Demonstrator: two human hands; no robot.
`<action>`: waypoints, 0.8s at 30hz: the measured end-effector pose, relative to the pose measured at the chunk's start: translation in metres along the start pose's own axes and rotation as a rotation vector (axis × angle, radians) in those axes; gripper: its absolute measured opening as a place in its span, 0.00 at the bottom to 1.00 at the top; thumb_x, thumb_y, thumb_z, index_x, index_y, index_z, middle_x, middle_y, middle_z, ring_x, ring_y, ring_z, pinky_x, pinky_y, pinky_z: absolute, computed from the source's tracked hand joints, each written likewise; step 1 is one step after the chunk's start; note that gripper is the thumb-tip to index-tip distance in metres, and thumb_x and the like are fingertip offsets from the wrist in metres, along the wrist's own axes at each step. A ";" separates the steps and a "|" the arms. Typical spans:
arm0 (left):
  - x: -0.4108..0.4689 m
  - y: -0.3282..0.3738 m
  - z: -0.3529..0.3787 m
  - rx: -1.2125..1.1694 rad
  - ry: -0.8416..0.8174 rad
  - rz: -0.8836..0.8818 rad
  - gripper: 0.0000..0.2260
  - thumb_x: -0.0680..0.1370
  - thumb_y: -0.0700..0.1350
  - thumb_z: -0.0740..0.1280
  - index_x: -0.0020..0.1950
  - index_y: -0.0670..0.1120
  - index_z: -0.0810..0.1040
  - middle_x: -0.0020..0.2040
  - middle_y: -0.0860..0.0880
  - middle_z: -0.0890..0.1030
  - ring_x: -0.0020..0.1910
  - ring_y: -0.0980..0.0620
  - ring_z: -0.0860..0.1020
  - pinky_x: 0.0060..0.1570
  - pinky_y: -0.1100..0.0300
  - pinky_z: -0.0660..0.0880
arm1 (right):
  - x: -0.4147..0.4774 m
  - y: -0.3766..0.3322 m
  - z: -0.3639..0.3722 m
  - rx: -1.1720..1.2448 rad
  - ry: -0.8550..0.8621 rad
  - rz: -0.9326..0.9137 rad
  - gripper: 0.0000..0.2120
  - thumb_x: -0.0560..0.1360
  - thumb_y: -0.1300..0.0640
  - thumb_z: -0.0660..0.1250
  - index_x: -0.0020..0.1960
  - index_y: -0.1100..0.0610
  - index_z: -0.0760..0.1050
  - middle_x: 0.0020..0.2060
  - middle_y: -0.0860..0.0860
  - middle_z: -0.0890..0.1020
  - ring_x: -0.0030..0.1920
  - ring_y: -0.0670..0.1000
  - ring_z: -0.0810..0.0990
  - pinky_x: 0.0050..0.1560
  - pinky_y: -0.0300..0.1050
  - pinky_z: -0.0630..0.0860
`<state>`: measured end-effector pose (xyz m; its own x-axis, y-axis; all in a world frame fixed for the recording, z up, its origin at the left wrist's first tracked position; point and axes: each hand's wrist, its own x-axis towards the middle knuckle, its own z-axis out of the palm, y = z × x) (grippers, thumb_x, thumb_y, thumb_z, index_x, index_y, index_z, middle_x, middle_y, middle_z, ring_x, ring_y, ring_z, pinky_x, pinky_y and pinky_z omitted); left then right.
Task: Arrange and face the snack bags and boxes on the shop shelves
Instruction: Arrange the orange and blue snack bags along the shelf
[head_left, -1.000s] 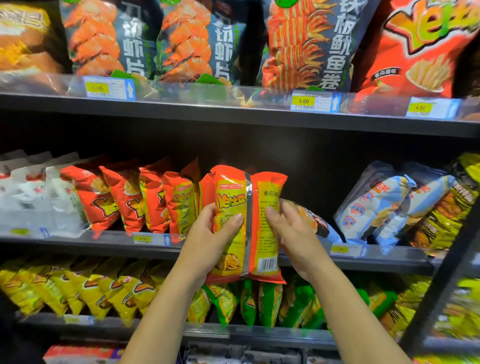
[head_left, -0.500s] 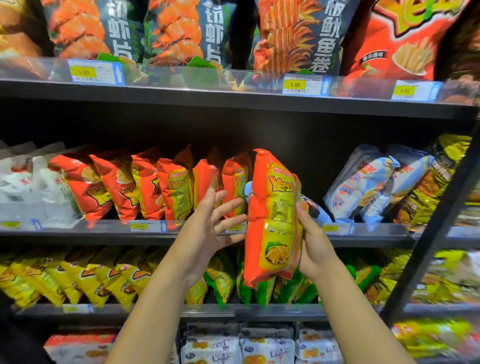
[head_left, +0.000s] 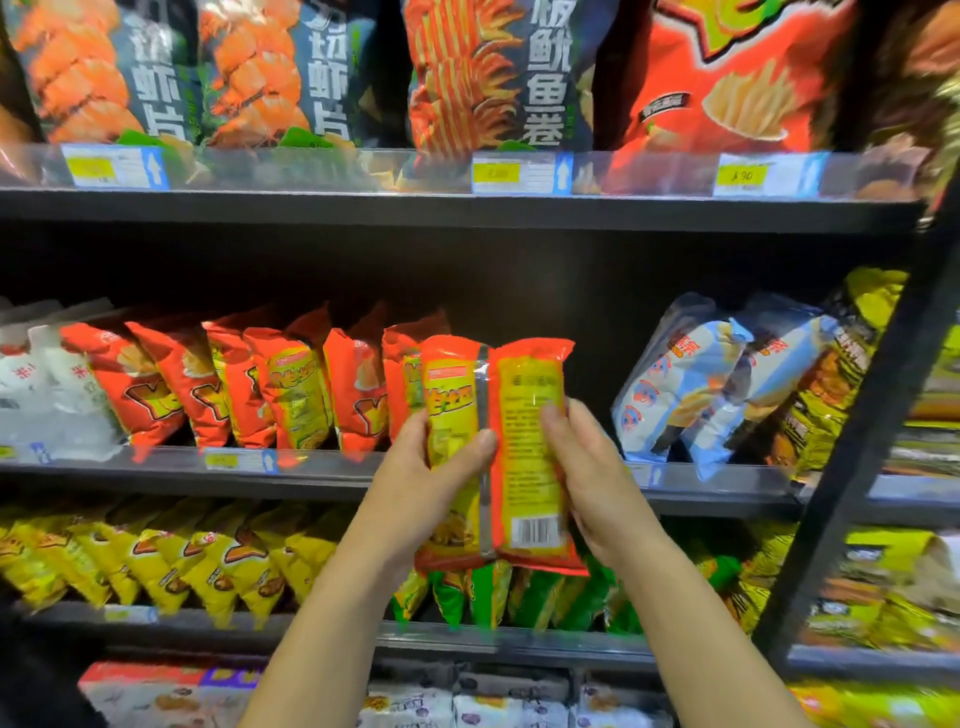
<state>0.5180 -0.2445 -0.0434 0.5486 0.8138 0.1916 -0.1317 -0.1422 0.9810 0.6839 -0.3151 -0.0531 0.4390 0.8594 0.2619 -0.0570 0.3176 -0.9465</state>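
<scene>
I hold an orange and yellow snack bag upright in front of the middle shelf, its back side with seam and barcode facing me. My left hand grips its left edge, thumb across the seam. My right hand grips its right edge, fingers on the back panel. A row of the same orange bags stands tilted on the middle shelf just left of the held bag.
Blue and white bags lean on the middle shelf at the right. Large bags fill the top shelf. Yellow bags and green bags sit on the lower shelf. A dark upright post runs at the right.
The bag was edge-on in my right hand with my left hand open beside it. Now both hands grip it and its back faces me. The view moved closer.
</scene>
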 end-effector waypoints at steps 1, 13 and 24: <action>0.001 -0.002 0.005 -0.081 0.001 -0.027 0.24 0.75 0.54 0.74 0.69 0.51 0.78 0.61 0.50 0.86 0.60 0.48 0.85 0.65 0.42 0.79 | 0.000 -0.004 -0.009 0.013 -0.010 0.012 0.27 0.77 0.36 0.66 0.67 0.53 0.76 0.60 0.56 0.85 0.62 0.58 0.84 0.63 0.62 0.80; 0.000 -0.019 0.047 -0.445 0.089 -0.186 0.24 0.74 0.54 0.72 0.68 0.44 0.81 0.59 0.40 0.86 0.55 0.42 0.87 0.52 0.48 0.82 | -0.005 -0.022 -0.069 0.096 -0.201 0.048 0.30 0.77 0.36 0.65 0.70 0.55 0.75 0.56 0.55 0.86 0.50 0.51 0.85 0.48 0.48 0.83; 0.003 -0.017 0.017 0.196 -0.086 0.284 0.32 0.71 0.42 0.80 0.70 0.62 0.74 0.68 0.55 0.81 0.70 0.53 0.77 0.69 0.55 0.74 | 0.007 0.002 -0.064 -0.285 -0.179 -0.273 0.30 0.66 0.70 0.82 0.63 0.57 0.74 0.54 0.42 0.85 0.56 0.44 0.84 0.56 0.38 0.79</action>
<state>0.5360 -0.2488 -0.0594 0.5812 0.6770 0.4515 -0.1328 -0.4685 0.8734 0.7442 -0.3346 -0.0652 0.2394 0.8234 0.5144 0.3005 0.4410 -0.8457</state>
